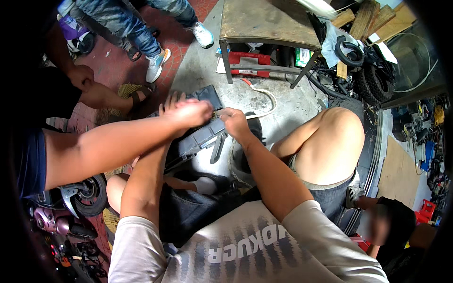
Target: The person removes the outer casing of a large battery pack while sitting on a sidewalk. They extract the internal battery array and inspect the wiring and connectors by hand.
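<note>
A dark, boxy device with a grey panel (198, 140) lies between my legs. My left hand (171, 104) is at its upper left, fingers spread and blurred, partly hidden by a co-worker's hand (192, 112) reaching in from the left. My right hand (235, 120) is closed at the panel's upper edge, beside small wiring (216, 114), pinching something too small to make out. A pale cable (271, 106) with a red sleeve curves to the right of the device.
A metal table (264, 21) stands ahead, with tires (373, 85), wood (365, 21) and clutter beside it. Other people's legs (153, 47) are at upper left, scooters (85, 198) at left. Another person (391, 221) is at lower right.
</note>
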### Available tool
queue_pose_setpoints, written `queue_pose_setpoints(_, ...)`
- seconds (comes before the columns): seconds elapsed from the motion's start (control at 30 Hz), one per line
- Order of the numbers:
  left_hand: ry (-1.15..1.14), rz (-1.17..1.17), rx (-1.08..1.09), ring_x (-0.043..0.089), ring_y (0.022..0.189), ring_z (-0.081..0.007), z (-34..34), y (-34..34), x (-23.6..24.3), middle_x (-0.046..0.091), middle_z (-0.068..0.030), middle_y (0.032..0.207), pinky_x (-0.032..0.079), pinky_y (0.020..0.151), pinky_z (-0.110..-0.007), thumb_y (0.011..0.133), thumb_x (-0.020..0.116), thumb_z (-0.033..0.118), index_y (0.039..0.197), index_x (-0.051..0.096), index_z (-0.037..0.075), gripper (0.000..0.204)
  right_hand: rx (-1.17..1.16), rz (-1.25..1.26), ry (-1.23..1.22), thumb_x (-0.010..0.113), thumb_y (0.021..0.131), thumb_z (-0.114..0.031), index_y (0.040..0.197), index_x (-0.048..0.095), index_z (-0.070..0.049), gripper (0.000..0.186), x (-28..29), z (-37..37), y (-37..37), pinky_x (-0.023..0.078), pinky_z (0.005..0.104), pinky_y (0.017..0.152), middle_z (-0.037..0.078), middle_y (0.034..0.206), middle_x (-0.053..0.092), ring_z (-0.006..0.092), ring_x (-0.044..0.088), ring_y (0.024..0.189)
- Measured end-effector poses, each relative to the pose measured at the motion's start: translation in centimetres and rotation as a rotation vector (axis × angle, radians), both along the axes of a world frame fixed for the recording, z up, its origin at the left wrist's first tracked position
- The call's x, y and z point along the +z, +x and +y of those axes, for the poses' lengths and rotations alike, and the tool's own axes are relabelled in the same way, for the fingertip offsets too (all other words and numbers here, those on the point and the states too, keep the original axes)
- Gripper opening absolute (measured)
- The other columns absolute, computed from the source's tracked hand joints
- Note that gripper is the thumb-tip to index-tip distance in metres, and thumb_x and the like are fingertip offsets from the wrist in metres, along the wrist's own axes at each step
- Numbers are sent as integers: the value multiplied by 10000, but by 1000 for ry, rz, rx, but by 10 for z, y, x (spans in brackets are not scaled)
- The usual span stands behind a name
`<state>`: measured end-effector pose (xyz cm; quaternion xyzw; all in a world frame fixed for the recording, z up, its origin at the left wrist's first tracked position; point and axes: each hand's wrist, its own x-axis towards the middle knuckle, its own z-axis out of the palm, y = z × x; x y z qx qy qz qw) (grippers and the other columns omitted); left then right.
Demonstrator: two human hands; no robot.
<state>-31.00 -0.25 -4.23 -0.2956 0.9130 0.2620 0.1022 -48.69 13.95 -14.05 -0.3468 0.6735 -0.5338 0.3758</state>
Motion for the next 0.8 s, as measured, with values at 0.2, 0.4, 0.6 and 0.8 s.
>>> queue_pose_setpoints(0.2,-405,63,377,388,1546,-454,20,11,-10,429,-258,1673,328,1259,-556,932,751,490,1554,565,46,786,-63,64,75,664,885,-202,1134,819,-89,314,2,1,-1,581,434,926,215,1038,793,378,764,991)
queue_pose_setpoints(0.4,107,412,795,751,946,-424,55,4,10,769,-262,957,572,923,-496,972,691,257,1019,803,7,278,-39,104,216,683,876,-236,1140,811,-103,322,9,-9,0,577,442,938,213,1075,798,394,761,1029)
queue_pose_setpoints(0.6,-202,157,571,624,1205,-418,97,-13,11,695,-207,1207,500,1056,-500,965,742,291,1136,807,55,299,151,61,246,704,862,-284,1008,843,-70,294,20,-14,-27,598,450,892,223,976,798,394,777,943)
queue_pose_setpoints(0.8,-242,95,514,617,1169,-437,103,-23,7,664,-237,1157,494,1027,-538,906,770,268,1090,728,5,324,236,138,321,721,873,-218,971,829,10,270,31,-22,-38,557,390,741,149,802,768,216,711,754)
